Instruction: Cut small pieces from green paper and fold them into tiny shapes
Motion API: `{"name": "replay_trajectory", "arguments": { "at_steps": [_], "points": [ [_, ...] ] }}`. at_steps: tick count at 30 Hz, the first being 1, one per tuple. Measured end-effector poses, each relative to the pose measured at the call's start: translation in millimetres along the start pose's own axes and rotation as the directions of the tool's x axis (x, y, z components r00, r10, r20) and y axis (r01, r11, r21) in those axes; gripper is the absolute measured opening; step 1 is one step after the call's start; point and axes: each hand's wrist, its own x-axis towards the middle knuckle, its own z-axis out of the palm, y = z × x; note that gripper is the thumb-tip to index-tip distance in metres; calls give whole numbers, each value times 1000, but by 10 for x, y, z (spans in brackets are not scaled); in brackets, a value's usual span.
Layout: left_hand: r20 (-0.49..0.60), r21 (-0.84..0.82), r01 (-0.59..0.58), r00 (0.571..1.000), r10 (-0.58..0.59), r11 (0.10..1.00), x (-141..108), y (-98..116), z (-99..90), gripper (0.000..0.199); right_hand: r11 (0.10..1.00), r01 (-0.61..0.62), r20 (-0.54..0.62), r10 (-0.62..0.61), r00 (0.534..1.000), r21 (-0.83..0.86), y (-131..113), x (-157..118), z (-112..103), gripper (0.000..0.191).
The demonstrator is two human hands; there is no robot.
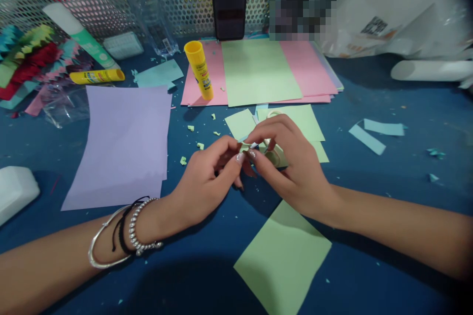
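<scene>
My left hand (207, 177) and my right hand (295, 167) meet near the middle of the view. Between their fingertips is a small green paper piece (244, 147), pinched from both sides. Green paper sheets (306, 120) lie just behind my right hand, with a pale pair of scissors (273, 157) partly hidden under its fingers. Nearer to me, a green square of paper (284, 261) lies on the blue table. Small green scraps (200, 146) are scattered beyond my left hand.
Purple sheets (125, 142) lie at the left. A yellow glue stick (199, 70) stands by pink and green sheets (260, 71). Behind them a dark phone (229, 0) leans on metal mesh. Blue strips (384, 127) and a plastic bag (399, 15) are at the right.
</scene>
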Motion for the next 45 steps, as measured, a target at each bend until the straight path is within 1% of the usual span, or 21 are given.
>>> {"name": "replay_trajectory", "arguments": {
  "at_steps": [5, 9, 11, 14, 20, 31, 36, 40, 42, 45],
  "points": [
    [-1, -24, -1, 1000, 1, 1000, 6, -12, 6, 14, 1000, 0, -15, 0, 1000, 11, 16, -1, 3, 20],
    [12, -83, -8, 1000, 9, 997, 4, -15, 6, 12, 999, 19, -24, -18, 1000, 29, 27, -3, 3, 20],
    [11, -102, -14, 1000, 15, 995, 4, -18, 6, 16, 999, 35, -28, -34, 999, 37, 28, -4, 1, 21],
    [-22, -96, -29, 999, 27, 995, 5, -25, 9, 24, 997, 65, -35, -63, 997, 45, 27, -5, -4, 21],
    [-23, -96, -37, 999, 35, 995, -2, -26, 12, 19, 996, 72, -42, -70, 997, 55, 25, -6, -6, 19],
    [-25, -35, -64, 998, 63, 997, -14, -16, -4, 19, 996, 69, -55, -66, 996, 55, 13, 4, -8, 14],
    [-62, -24, -75, 995, 73, 997, -15, -15, 2, 19, 992, 124, -60, -125, 990, -16, 0, 1, -25, 16],
    [-125, -12, -121, 985, 118, 993, -27, -26, 8, 18, 983, 178, -42, -180, 983, -44, -14, -8, -35, 20],
    [-128, 25, -138, 982, 140, 990, -34, -27, 9, 17, 985, 172, -47, -173, 984, -24, -21, -7, -36, 17],
    [-91, 90, -159, 982, 167, 983, -44, -18, 3, 16, 993, 113, -74, -110, 991, 38, -26, -3, -30, 9]
  ]
}}
